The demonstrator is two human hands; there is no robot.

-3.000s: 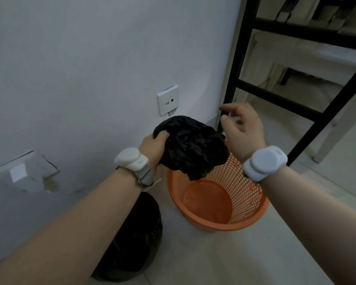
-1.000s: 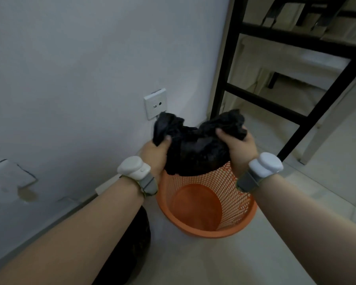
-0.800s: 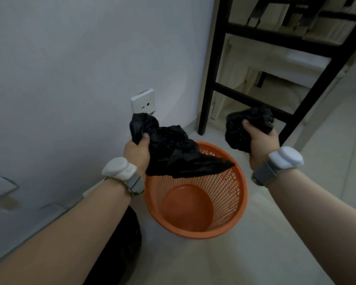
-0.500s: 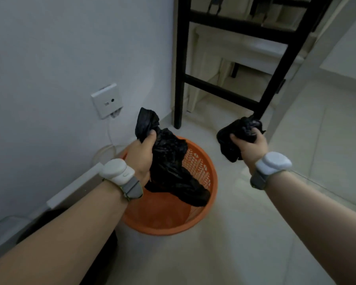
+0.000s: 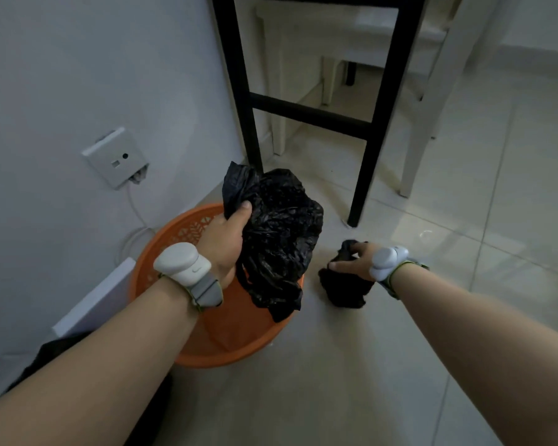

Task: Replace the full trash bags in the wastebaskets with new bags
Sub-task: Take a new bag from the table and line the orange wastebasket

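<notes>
Our left hand (image 5: 226,233) has its fingers and thumb clamped on a bunched edge of the new black trash bag (image 5: 281,233). We're holding it above the orange mesh wastebasket (image 5: 174,226) so the loose end drops at the right side of the rim. We can't tell whether that end is inside or just draped across. The bag is crumpled, with its mouth not opened and nothing over the rim yet. The basket is unlined and sits on the tile floor (image 5: 335,381) close to the wall (image 5: 78,75).

Our right hand (image 5: 355,262) is low, just right of the basket, with fingers curled over a smaller black wad (image 5: 342,291), probably spare bags. We can't tell if the wad is on the floor or just above it. Our read is that parking it frees the right hand, since spreading the bag mouth takes two.

The full black bag (image 5: 45,355) sits at lower left by the wall, out of the basket. So removal is done here and lining is not.

Next we find the opening and stretch it over the rim. The risk is thin film snagging on the mesh.
</notes>
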